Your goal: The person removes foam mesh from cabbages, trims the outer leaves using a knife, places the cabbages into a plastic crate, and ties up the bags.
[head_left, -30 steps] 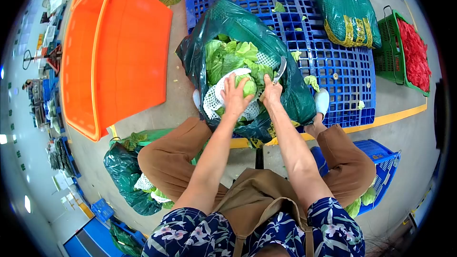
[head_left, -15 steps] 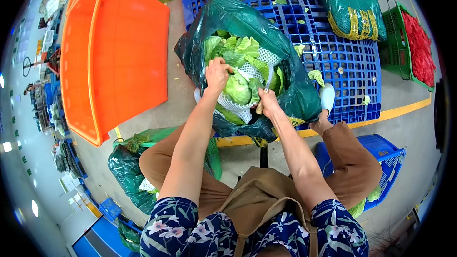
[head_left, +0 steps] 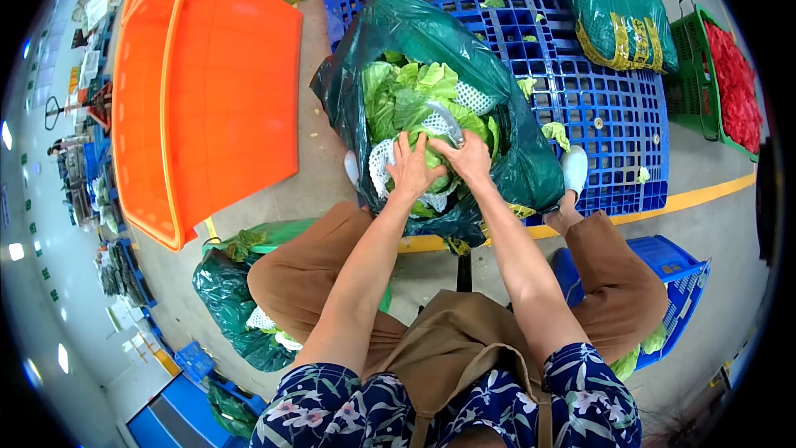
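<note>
An opened dark green plastic bag [head_left: 522, 149] holds leafy cabbages [head_left: 398, 99], some wrapped in white foam netting [head_left: 473, 99]. My left hand [head_left: 410, 168] lies with fingers spread on a round cabbage [head_left: 424, 158] near the bag's front. Beside it, my right hand [head_left: 466, 153] is wrapped round the handle of a curved knife [head_left: 446, 119], whose blade points up and away over the leaves. The fingers of my right hand also touch the cabbage's right side.
Under the bag is a blue pallet [head_left: 618, 133] with leaf scraps and a closed green bag [head_left: 618, 8]. An orange bin [head_left: 232, 91] stands left, a green crate [head_left: 692, 75] of red material right. Near my legs are a blue crate [head_left: 676, 282] and another green bag [head_left: 232, 307].
My left hand has come down from the upper-left leaves onto the round cabbage, its fingers spreading. My right hand has moved up slightly with the knife, closer to the left hand.
</note>
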Demonstrator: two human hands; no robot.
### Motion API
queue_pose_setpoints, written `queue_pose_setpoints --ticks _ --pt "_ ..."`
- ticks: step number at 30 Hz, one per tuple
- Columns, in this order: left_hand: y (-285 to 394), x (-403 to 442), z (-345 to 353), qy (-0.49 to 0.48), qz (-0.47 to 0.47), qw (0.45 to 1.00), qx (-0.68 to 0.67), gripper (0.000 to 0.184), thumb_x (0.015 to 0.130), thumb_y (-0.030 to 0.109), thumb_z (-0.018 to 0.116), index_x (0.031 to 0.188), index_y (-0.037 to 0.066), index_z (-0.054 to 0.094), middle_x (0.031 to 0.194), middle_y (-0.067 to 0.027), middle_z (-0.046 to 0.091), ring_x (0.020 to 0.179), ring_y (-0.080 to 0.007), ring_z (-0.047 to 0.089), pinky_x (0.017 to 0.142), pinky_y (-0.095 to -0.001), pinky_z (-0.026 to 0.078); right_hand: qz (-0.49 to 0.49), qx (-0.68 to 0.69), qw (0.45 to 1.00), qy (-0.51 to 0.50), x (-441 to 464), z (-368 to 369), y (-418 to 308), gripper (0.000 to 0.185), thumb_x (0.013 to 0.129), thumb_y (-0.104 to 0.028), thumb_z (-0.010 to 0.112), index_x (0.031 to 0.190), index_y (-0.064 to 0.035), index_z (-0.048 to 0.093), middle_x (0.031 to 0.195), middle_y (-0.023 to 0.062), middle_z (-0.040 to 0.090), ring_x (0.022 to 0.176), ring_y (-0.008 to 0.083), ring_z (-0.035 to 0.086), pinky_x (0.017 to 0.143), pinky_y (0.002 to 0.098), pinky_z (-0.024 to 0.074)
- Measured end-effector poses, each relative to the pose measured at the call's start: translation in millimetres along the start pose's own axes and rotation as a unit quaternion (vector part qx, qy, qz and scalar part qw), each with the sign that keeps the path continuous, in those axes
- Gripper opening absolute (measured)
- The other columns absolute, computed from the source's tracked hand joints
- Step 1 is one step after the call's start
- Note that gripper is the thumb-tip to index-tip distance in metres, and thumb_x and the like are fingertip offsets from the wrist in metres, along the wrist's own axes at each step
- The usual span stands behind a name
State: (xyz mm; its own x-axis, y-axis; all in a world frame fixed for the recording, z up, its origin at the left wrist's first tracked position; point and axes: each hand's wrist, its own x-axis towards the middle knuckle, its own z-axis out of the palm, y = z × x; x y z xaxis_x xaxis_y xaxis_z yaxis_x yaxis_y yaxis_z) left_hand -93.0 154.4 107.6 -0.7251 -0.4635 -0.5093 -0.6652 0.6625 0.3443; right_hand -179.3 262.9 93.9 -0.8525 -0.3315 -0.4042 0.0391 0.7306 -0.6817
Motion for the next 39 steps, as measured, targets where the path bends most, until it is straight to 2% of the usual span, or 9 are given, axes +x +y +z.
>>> queue_pose_setpoints --ticks 1,10,12,15,24,29,31,37,39 --pt "-3 -4 0 0.006 0.006 1.000 -0.016 0.092 0.060 0.038 0.081 0.138 0.015 0.037 0.144 -0.0176 0.020 0.132 -0.0385 0.022 0.093 -0.0662 0.028 0.002 -0.019 1.000 -0.004 1 6 -2 0.075 0.059 -0.063 0.072 0.096 0.0015 0.065 0.088 0.0212 0.066 0.085 0.0367 0.064 0.073 0.0426 0.0499" --pt "-23 -12 0 0.078 0.015 0.996 -0.034 0.079 0.057 0.046 0.081 0.124 0.015 0.053 0.143 -0.0192 0.024 0.129 -0.0357 0.031 0.098 -0.0507 0.034 -0.061 -0.112 0.992 -0.005 26 43 21 0.037 0.078 -0.041 0.065 0.080 -0.0037 0.064 0.072 0.0211 0.064 0.073 0.0406 0.063 0.065 0.0498 0.0494" --pt "-29 -5 4 0.078 0.028 0.995 -0.063 0.080 0.056 0.045 0.082 0.123 0.012 0.052 0.142 -0.0234 0.023 0.128 -0.0388 0.032 0.102 -0.0441 0.032 -0.055 -0.048 0.997 -0.018 27 41 23 0.043 0.077 -0.046 0.065 0.080 -0.0029 0.064 0.075 0.0221 0.064 0.074 0.0401 0.063 0.065 0.0493 0.0492" --pt "-37 1 14 0.084 0.040 0.993 -0.079 0.084 0.055 0.045 0.082 0.124 0.008 0.051 0.143 -0.0259 0.020 0.130 -0.0417 0.028 0.101 -0.0474 0.033 -0.072 -0.009 0.997 -0.015 9 40 4 0.063 0.067 -0.062 0.068 0.083 -0.0008 0.063 0.086 0.0235 0.064 0.077 0.0391 0.063 0.067 0.0469 0.0494" --pt "-35 -3 14 0.080 0.089 0.989 -0.089 0.082 0.054 0.041 0.083 0.118 0.001 0.053 0.139 -0.0271 0.023 0.126 -0.0415 0.032 0.103 -0.0427 0.033 0.033 -0.079 0.996 -0.001 17 59 33 0.039 0.070 -0.035 0.069 0.089 -0.0006 0.065 0.080 0.0247 0.065 0.077 0.0407 0.063 0.071 0.0478 0.0496" --pt "-47 -13 9 0.068 0.090 0.980 -0.163 0.076 0.054 0.039 0.084 0.114 0.002 0.054 0.140 -0.0232 0.022 0.122 -0.0407 0.039 0.100 -0.0417 0.036 0.131 0.022 0.991 0.021 41 46 77 0.029 0.070 -0.023 0.072 0.087 0.0004 0.068 0.085 0.0239 0.066 0.083 0.0392 0.063 0.075 0.0435 0.0494" --pt "-61 -14 -2 0.071 0.111 0.972 -0.195 0.071 0.055 0.037 0.083 0.112 0.004 0.055 0.140 -0.0215 0.024 0.120 -0.0375 0.042 0.098 -0.0408 0.038 0.044 0.081 0.995 0.025 38 48 85 0.030 0.069 -0.022 0.074 0.086 0.0020 0.067 0.082 0.0200 0.067 0.077 0.0344 0.065 0.072 0.0408 0.0494" --pt "-79 -6 -22 0.061 0.081 0.950 -0.294 0.067 0.058 0.033 0.082 0.113 0.003 0.056 0.138 -0.0204 0.030 0.121 -0.0312 0.042 0.098 -0.0374 0.037 0.138 0.240 0.960 -0.050 26 22 42 0.039 0.068 -0.030 0.078 0.084 0.0033 0.067 0.074 0.0141 0.067 0.067 0.0213 0.063 0.064 0.0349 0.0483" --pt "-71 -8 -29 0.100 0.066 0.936 -0.330 0.067 0.062 0.032 0.080 0.115 -0.001 0.054 0.137 -0.0197 0.032 0.122 -0.0303 0.040 0.100 -0.0360 0.035 0.137 0.248 0.958 -0.034 14 -10 -3 0.053 0.067 -0.042 0.078 0.090 0.0042 0.065 0.078 0.0150 0.066 0.070 0.0221 0.063 0.067 0.0350 0.0488"
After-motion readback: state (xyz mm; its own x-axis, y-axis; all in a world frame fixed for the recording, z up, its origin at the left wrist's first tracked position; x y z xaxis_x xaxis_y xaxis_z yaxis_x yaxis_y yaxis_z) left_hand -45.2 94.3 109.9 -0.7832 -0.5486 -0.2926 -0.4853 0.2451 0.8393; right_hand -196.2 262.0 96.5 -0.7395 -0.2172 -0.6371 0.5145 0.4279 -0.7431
